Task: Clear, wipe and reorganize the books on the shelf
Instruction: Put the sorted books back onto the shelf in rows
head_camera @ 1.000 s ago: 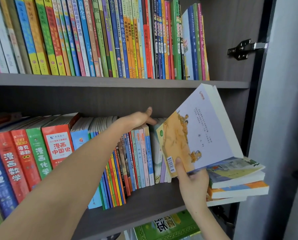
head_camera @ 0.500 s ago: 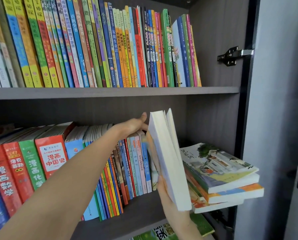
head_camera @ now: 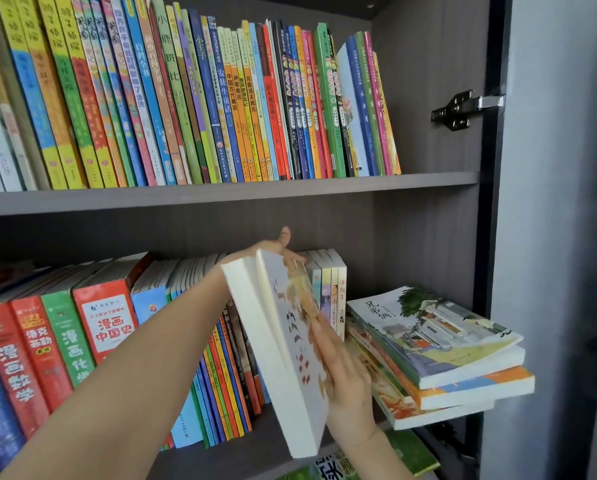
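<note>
Right hand gripped white book, now swung left toward the row | left hand flat-fingered, still pressing standing books back | stack unmoved at shelf's right end

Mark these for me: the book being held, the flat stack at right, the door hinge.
held book (head_camera: 269,348): head view, on its white page edge.
flat stack (head_camera: 428,334): head view, on the top book's cover.
door hinge (head_camera: 459,109): head view, on its black plate.
</note>
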Tool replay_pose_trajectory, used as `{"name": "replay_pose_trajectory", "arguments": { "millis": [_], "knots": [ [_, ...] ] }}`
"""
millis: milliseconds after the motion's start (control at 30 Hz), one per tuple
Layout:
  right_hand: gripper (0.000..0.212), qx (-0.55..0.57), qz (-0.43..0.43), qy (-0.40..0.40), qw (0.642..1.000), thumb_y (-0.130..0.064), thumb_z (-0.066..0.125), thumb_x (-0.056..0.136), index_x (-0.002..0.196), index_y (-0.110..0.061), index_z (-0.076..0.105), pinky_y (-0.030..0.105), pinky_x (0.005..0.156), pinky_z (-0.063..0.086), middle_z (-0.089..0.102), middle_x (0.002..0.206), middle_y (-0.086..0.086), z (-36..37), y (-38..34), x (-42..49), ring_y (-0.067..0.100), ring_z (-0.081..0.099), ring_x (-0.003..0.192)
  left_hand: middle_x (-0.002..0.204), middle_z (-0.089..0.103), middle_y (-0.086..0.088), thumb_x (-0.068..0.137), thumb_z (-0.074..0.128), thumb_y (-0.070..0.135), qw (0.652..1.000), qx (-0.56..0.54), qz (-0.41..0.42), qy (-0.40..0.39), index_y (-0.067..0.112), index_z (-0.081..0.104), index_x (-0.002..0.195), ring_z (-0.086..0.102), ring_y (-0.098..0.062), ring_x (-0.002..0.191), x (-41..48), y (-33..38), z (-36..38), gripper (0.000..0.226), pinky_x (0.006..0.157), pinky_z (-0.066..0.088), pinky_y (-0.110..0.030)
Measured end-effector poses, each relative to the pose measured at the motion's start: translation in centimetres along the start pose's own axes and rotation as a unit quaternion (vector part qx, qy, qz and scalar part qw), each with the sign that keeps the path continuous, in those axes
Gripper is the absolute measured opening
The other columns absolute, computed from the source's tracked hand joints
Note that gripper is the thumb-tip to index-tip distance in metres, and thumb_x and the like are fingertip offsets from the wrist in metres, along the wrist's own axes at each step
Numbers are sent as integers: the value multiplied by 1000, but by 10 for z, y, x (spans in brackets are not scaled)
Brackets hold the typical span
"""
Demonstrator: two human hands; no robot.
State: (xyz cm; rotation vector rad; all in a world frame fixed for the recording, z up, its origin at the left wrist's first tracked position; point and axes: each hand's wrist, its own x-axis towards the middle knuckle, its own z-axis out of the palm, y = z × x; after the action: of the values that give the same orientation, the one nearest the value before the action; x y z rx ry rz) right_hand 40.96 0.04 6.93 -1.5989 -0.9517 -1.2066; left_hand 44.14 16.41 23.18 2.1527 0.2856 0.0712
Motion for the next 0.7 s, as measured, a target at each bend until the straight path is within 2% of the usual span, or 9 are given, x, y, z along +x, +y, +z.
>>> {"name": "replay_pose_trajectory", "arguments": {
  "millis": [133,233,333,367,433,500,600,633,700],
  "knots": [
    [61,38,9,11,999,-53,45,96,150,-37,22,25,101,42,54,134,3,7,-6,-20,12,53,121,99,62,-4,98,13,56,999,-22,15,-18,13,61,121,62,-16,83,-11,0,1,68,74,47,-18],
    [49,165,138,-14,976,-33,54,94,142,-38,42,38,102,48,53,137,-17,11,5,-39,3,52,125,111,63,-6,102,23,50,999,12,52,-4,22,60,95,60,-25,105,-16,-2,2,47,100,42,-34],
    [54,155,284,-26,946,-75,58,75,113,-36,55,36,103,45,57,95,-48,7,1,-37,-25,50,99,102,70,-9,101,18,53,998,23,48,47,24,69,88,62,-20,88,-20,0,3,61,79,49,-26],
    [54,165,299,6,940,-71,66,72,109,-35,51,29,103,44,56,91,-49,5,-3,-32,-27,49,96,98,71,-9,100,13,56,998,22,42,45,25,71,92,62,-16,80,-22,3,5,66,74,47,-24],
    [51,214,290,67,930,-21,76,80,121,-31,46,10,101,38,53,111,-47,1,-4,-26,-22,46,112,92,70,-9,99,9,58,999,27,26,32,24,72,106,62,-14,71,-29,8,6,72,77,47,-25],
    [53,218,281,75,932,-3,69,81,129,-18,51,4,97,36,53,124,-33,-1,-2,-23,-19,45,118,101,67,-10,99,9,57,999,26,26,36,23,70,114,60,-14,71,-30,9,7,71,87,46,-28],
    [30,191,276,50,941,-16,70,82,110,-15,61,1,86,41,63,113,-17,2,2,-27,-20,52,105,121,61,-20,99,7,57,998,37,34,39,23,69,116,59,-16,81,-34,9,8,72,95,42,-29],
    [21,172,280,40,943,-28,69,82,97,-15,65,2,78,44,69,99,-10,4,1,-29,-19,56,93,122,61,-19,99,7,57,998,42,34,37,24,69,116,59,-16,83,-34,9,8,73,95,43,-30],
    [33,130,286,32,949,-39,68,82,64,-15,57,4,58,43,62,62,-3,9,-2,-35,-14,56,66,115,65,-16,99,7,57,998,42,28,43,23,71,108,60,-17,82,-36,10,8,73,90,47,-29]
  ]
}}
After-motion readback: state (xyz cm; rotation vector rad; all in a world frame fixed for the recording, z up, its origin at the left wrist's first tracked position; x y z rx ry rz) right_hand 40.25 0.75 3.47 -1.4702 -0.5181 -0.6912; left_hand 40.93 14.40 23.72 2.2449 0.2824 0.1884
